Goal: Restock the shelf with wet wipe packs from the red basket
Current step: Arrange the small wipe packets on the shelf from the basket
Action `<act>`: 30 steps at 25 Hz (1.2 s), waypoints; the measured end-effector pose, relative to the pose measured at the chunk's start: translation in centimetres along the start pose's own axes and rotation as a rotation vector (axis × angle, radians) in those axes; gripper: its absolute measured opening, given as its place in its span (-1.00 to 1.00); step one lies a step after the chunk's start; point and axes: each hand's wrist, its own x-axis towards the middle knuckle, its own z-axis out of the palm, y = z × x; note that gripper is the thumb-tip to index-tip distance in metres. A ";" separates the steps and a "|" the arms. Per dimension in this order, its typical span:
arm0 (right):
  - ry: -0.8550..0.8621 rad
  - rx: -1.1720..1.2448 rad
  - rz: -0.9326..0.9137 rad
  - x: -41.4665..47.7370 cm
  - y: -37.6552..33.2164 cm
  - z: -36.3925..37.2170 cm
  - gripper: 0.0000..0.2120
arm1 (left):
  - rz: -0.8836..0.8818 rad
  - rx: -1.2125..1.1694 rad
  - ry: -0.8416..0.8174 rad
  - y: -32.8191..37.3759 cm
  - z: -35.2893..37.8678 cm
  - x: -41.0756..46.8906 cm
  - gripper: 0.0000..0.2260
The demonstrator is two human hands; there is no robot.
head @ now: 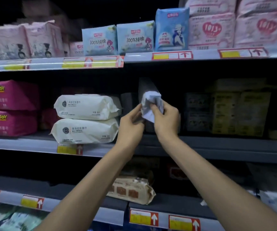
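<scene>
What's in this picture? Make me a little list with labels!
place: shelf, middle level
right hand: grips crumpled white bundle
left hand: at bundle's edge, grip unclear
wipe packs: two, stacked, left of hands
red basket: not in view

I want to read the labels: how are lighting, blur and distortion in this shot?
Head view: dim, uneven light; the white wipe packs read clearly, the dark packs at right sink into shadow. Head view: upper-left price tags smear, shelf rail bows from the wide lens, and the crumpled pack in the right hand is washed out.
</scene>
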 end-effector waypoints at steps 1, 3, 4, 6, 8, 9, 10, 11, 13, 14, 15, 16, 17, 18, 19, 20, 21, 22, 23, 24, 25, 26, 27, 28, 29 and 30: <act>0.024 -0.066 0.032 1.7 0.4 1.8 -0.85 | -0.027 0.003 0.024 -0.2 0.0 1.5 -0.38; 0.001 -0.224 0.167 4.2 1.5 4.8 -0.87 | -0.131 0.089 0.069 -0.8 -0.1 4.5 -0.49; -0.054 -0.338 0.234 4.8 2.0 5.6 -0.86 | -0.199 0.144 0.085 -1.5 -0.1 5.6 -0.53; -0.175 -0.509 0.280 4.9 2.5 5.8 -0.72 | -0.263 0.203 0.108 -3.0 -0.2 6.6 -0.55; -0.230 -0.556 0.212 4.6 2.6 5.3 -0.64 | -0.275 0.182 0.100 -3.9 -0.2 6.8 -0.49; -0.242 -0.561 0.178 4.5 2.5 4.9 -0.62 | -0.281 0.161 0.087 -4.1 -0.1 6.8 -0.45; -0.248 -0.557 0.151 4.5 2.5 4.7 -0.61 | -0.286 0.145 0.079 -3.9 -0.1 6.7 -0.40; -0.253 -0.544 0.139 4.3 2.3 4.3 -0.59 | -0.297 0.140 0.068 -3.8 -0.2 6.4 -0.36; -0.276 -0.517 0.141 3.9 1.9 3.4 -0.53 | -0.325 0.118 0.048 -3.5 -0.3 5.8 -0.30; -0.290 -0.500 0.151 3.6 1.6 2.7 -0.47 | -0.340 0.103 0.038 -3.3 -0.4 5.4 -0.29; -0.306 -0.483 0.163 3.4 1.1 2.0 -0.41 | -0.349 0.089 0.025 -2.7 -0.5 4.8 -0.27; -0.321 -0.475 0.166 3.1 0.7 1.3 -0.37 | -0.354 0.086 0.013 -2.2 -0.6 4.3 -0.26; -0.333 -0.476 0.159 2.8 0.3 0.5 -0.36 | -0.355 0.094 -0.003 -1.7 -0.7 3.9 -0.24; -0.343 -0.480 0.145 2.6 -0.1 -0.3 -0.37 | -0.347 0.107 -0.022 -1.2 -0.8 3.5 -0.22; -0.355 -0.488 0.126 2.2 -0.5 -1.1 -0.40 | -0.339 0.124 -0.045 -0.8 -0.9 3.0 -0.20; -0.369 -0.502 0.102 1.8 -1.1 -2.2 -0.42 | -0.324 0.143 -0.067 -0.4 -1.0 2.5 -0.20; -0.389 -0.534 0.077 1.4 -1.7 -3.2 -0.42 | -0.307 0.179 -0.087 0.1 -1.1 1.9 -0.20; -0.412 -0.591 0.046 1.0 -2.2 -4.4 -0.40 | -0.285 0.226 -0.102 0.5 -1.2 1.1 -0.21; -0.438 -0.683 0.002 0.7 -2.7 -5.5 -0.37 | -0.256 0.284 -0.118 1.1 -1.4 0.3 -0.20; -0.466 -0.795 -0.045 0.5 -3.2 -6.7 -0.31 | -0.218 0.355 -0.141 1.5 -1.5 -0.6 -0.18; -0.496 -0.908 -0.084 0.2 -3.6 -7.8 -0.23 | -0.170 0.443 -0.171 2.0 -1.7 -1.4 -0.18; -0.527 -1.005 -0.111 -0.2 -4.0 -8.8 -0.16 | -0.118 0.549 -0.200 2.5 -1.9 -2.2 -0.20; -0.564 -1.075 -0.117 -0.5 -4.3 -9.9 -0.08 | -0.069 0.658 -0.224 3.0 -2.1 -3.1 -0.23; -0.605 -1.121 -0.108 -1.0 -4.8 -10.9 -0.01 | -0.025 0.759 -0.245 3.3 -2.2 -3.9 -0.24; -0.646 -1.153 -0.089 -1.5 -5.0 -11.9 0.06 | 0.011 0.848 -0.269 3.8 -2.3 -4.8 -0.25; -0.680 -1.177 -0.075 -2.1 -5.3 -12.8 0.12 | 0.042 0.931 -0.291 4.3 -2.3 -5.7 -0.24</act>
